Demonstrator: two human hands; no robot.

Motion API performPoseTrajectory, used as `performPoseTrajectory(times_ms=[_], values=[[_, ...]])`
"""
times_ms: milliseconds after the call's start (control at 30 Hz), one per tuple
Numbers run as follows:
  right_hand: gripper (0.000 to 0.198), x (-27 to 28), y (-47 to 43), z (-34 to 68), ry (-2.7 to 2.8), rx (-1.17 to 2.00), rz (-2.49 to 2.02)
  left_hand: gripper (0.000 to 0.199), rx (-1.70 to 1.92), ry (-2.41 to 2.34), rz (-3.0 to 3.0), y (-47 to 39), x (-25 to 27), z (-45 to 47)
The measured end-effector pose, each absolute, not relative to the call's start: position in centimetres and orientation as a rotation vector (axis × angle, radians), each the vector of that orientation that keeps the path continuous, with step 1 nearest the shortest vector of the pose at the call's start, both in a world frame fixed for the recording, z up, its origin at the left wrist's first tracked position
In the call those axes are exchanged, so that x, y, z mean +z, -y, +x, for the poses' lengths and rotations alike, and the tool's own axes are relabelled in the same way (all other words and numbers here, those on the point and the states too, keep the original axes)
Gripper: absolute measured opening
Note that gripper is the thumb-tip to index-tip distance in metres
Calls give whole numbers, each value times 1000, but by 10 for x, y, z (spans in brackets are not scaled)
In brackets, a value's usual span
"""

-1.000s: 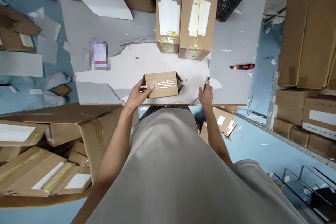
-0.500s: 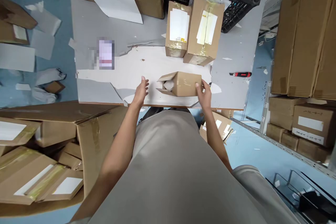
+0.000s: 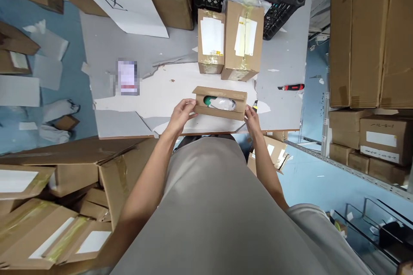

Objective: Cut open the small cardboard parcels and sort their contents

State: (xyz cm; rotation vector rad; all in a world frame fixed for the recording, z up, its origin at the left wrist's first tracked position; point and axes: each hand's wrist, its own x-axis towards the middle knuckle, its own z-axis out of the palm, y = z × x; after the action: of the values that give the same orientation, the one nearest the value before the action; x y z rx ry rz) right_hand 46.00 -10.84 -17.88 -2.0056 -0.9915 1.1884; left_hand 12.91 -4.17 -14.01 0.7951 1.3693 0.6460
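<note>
The left hand (image 3: 184, 114) is pinching the left end of a small cardboard box (image 3: 222, 93), thumb below and fingers curling above, while the right hand (image 3: 252, 118) is touching the opposite end with bent fingers; whether those fingers are gripping the cardboard, it is not possible to tell. The box is lying between the two hands, near the front edge of a gray table (image 3: 280, 58), its opening facing up and its long flaps standing apart. Inside, a green and white item (image 3: 221, 103), partly in clear wrapping, is showing. Both forearms are pointing forward from the body and slanting inward, the wrists hanging about the table's edge. A dark tool with a yellow part (image 3: 255, 105) is peeking out just beyond the right fingers, too hidden to show whether it is being held. Farther right, a red and black utility knife (image 3: 292, 87) is lying on the table. Beyond the small box, two taped cartons (image 3: 242, 41) are standing side by side, a black crate (image 3: 280, 18) rising behind them. A blurred pale item (image 3: 127, 78) is resting well off to the left, and below it a large carton (image 3: 124, 176) is holding more boxes.
</note>
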Motion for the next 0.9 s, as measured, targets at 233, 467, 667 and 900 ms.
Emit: performPoseTrajectory(times_ms=[233,467,667,900], values=[[60,-199,81,403,953,1283,-2073,54,665,-1528,866,52,-140,107],[60,-163,98,414,1205,1070,-1940,37,622,-1472,979,65,-151,107],[58,-131,70,407,1495,886,-2090,58,604,-1278,1138,72,-145,93],[51,-129,26,414,1774,847,-2056,74,657,-1240,1079,80,-146,93]])
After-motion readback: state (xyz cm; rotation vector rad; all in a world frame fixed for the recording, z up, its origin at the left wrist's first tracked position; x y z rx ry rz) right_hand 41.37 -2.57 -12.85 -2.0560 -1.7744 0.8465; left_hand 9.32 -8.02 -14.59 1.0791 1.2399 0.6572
